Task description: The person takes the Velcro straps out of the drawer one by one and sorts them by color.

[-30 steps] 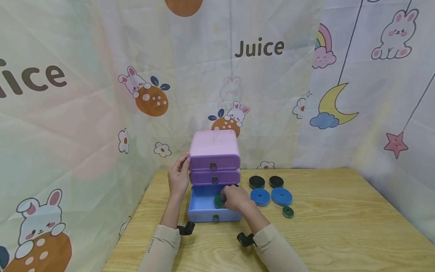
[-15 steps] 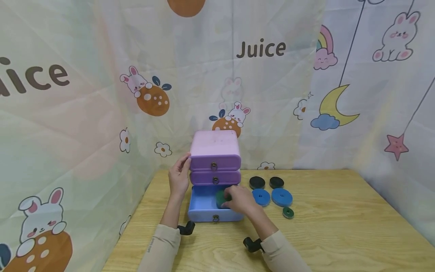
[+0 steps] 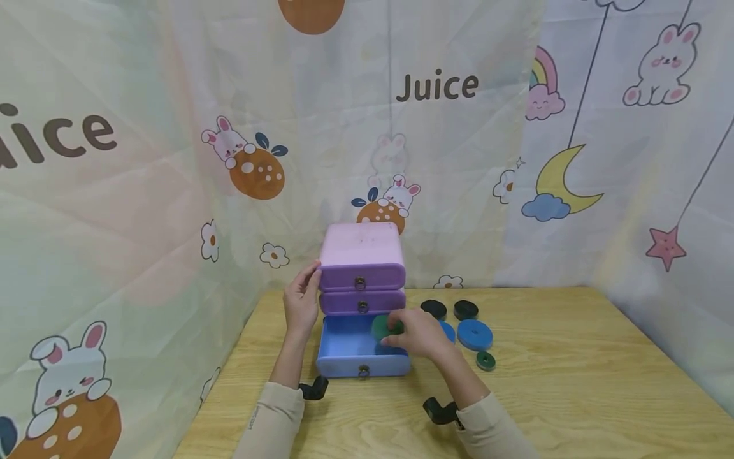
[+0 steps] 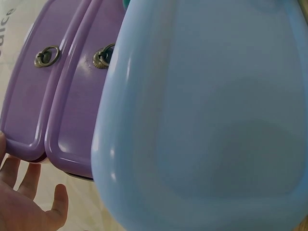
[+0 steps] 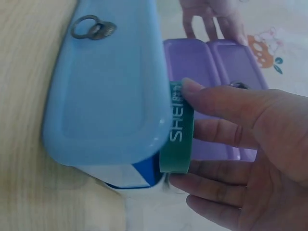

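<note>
A small chest of drawers [image 3: 362,243] with a pink top and purple fronts stands on the table, its bottom blue drawer [image 3: 339,366] pulled out. My right hand [image 3: 420,331] pinches a green roll of tape [image 5: 177,132] between thumb and fingers, over the right side of that drawer. White lettering runs along the roll's outer face. My left hand [image 3: 301,298] rests its fingertips on the chest's upper left side. In the left wrist view, its fingers [image 4: 30,180] are extended beside the purple fronts.
Right of the chest lie two black rolls [image 3: 466,310], two blue rolls [image 3: 474,335] and a small green roll [image 3: 485,361] on the wooden table [image 3: 550,395]. A printed curtain [image 3: 447,159] hangs close behind the chest.
My right hand has lifted the green roll of tape from inside the blue drawer and shifted right with it. The left hand stays on the chest's side.
</note>
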A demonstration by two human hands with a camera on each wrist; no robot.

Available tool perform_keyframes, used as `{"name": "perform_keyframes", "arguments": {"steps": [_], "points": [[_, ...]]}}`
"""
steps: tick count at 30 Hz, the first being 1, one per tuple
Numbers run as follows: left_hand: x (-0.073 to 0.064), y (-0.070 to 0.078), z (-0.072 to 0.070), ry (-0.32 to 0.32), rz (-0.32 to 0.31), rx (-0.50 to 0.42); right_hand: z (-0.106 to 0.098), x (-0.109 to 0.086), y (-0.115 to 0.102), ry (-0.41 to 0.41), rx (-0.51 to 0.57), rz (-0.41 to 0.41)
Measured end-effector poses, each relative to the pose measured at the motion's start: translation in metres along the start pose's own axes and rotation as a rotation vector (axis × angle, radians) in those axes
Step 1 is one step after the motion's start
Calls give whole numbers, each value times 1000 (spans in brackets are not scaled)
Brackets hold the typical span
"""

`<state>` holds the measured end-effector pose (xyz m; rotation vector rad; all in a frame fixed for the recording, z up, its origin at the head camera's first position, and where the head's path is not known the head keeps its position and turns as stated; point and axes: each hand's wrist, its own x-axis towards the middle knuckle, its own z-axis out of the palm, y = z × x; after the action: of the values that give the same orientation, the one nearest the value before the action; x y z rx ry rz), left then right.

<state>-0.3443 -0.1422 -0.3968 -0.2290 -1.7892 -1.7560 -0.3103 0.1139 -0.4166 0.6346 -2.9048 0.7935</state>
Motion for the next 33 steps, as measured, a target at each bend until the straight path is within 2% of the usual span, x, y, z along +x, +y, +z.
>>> {"name": "perform_keyframes", "arguments": {"steps": [10, 19, 24, 33], "points": [[-2, 0, -1, 0, -8, -2, -9, -3, 2, 18, -17, 17], [1, -2, 2, 4, 3, -6, -20, -7, 13, 38, -26, 25], [1, 0, 2, 5, -10, -28, -23, -11, 22, 17, -34, 28], [-1, 1, -1, -8, -13, 3, -31, -17, 35, -14, -71, -43]]}}
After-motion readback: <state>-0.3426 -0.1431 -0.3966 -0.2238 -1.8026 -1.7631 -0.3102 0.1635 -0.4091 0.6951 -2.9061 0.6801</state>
